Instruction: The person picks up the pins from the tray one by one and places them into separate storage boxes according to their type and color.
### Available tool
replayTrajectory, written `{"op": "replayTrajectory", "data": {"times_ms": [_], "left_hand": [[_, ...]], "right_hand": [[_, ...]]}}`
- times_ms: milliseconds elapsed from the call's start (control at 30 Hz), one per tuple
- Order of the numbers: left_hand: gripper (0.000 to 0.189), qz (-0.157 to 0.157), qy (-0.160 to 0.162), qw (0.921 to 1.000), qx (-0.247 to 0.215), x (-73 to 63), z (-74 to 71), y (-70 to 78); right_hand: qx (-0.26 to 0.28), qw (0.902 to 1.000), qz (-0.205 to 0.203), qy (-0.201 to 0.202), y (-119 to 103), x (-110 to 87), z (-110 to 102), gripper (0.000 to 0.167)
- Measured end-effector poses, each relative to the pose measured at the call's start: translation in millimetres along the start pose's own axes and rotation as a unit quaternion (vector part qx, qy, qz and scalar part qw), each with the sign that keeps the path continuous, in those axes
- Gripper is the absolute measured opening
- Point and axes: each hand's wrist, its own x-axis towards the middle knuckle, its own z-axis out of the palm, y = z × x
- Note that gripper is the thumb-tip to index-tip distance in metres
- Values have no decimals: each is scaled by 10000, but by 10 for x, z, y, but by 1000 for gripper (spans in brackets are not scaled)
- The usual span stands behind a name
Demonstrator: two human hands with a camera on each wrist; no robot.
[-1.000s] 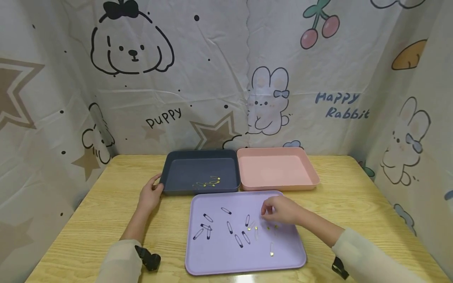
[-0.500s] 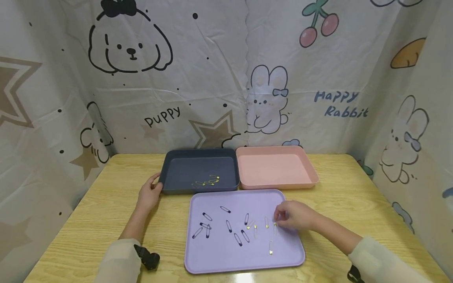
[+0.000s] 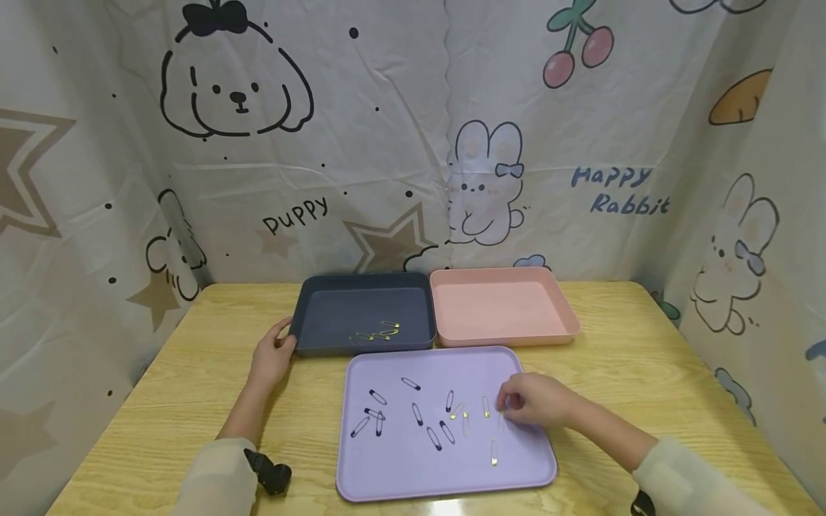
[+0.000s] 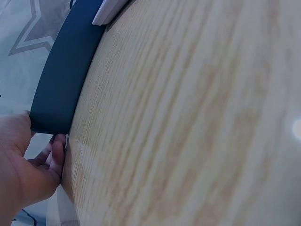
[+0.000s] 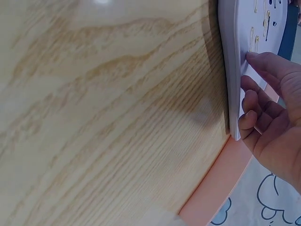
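Note:
My left hand [image 3: 270, 359] holds the near left corner of a dark blue tray [image 3: 363, 350]. In the left wrist view, the fingers of that left hand [image 4: 28, 162] lie at the tray's end [image 4: 66, 70]. Over the right side of a lilac tray [image 3: 445, 469], my right hand [image 3: 537, 398] pinches a gold-headed safety pin [image 3: 501, 423] whose head is hidden by the fingertips. Several gold safety pins [image 3: 494, 452] lie near it. Black-headed safety pins [image 3: 434, 438] are scattered over the lilac tray's left and middle. Several gold pins [image 3: 385, 334] lie inside the dark tray.
A pink tray [image 3: 503, 304] stands against the dark tray's right side, behind the lilac tray. All three are on a wooden table [image 3: 645, 380]. A printed curtain [image 3: 387, 143] hangs behind and at both sides.
My right hand has moved right and slightly nearer across the lilac tray, to the rightmost gold pin, uncovering another gold pin. My left hand stays at the dark tray.

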Motion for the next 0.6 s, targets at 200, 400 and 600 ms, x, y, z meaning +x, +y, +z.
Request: {"op": "replayTrajectory", "data": {"times_ms": [200,400,600], "left_hand": [[48,-4,34,10000,21,4,0,4],[48,3,19,10000,16,1,2,2],[48,-15,-2,10000,49,3,0,-3]], "right_hand": [[-17,9999,-137,75,18,-6,14,6],[207,9998,11,9,46,-5,50,10],[505,9985,183,-97,33,-10,64,12]]}}
